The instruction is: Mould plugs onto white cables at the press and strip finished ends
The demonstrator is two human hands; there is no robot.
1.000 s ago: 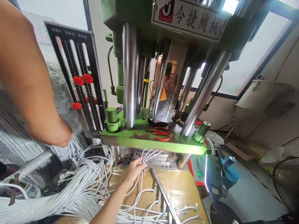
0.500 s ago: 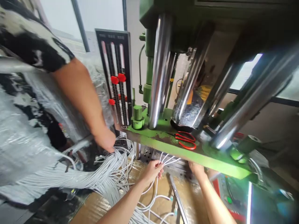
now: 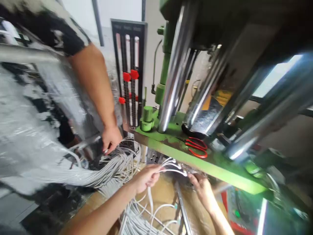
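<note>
My left hand [image 3: 146, 179] is closed round a small bunch of white cables [image 3: 171, 165], their ends fanning out toward the machine's lower opening. My right hand [image 3: 202, 186] reaches up to those cable ends beneath the green press plate [image 3: 195, 161], fingertips pinching near one end; the frame is blurred there. More white cables [image 3: 137, 218] trail down over the brown table [image 3: 163, 195] below my forearms.
Another person's hand [image 3: 110, 138] at left touches a thick bundle of white cables [image 3: 107, 173]. Red scissors [image 3: 197, 147] lie on the green plate beside chrome columns [image 3: 176, 68]. A black panel with red knobs [image 3: 129, 78] stands behind. A metal bar [image 3: 182, 209] crosses the table.
The view has swung further left and closer. My left hand has drawn the cable bunch slightly back and down. My right hand has moved in to the cable ends. The other person's hand has lifted a little.
</note>
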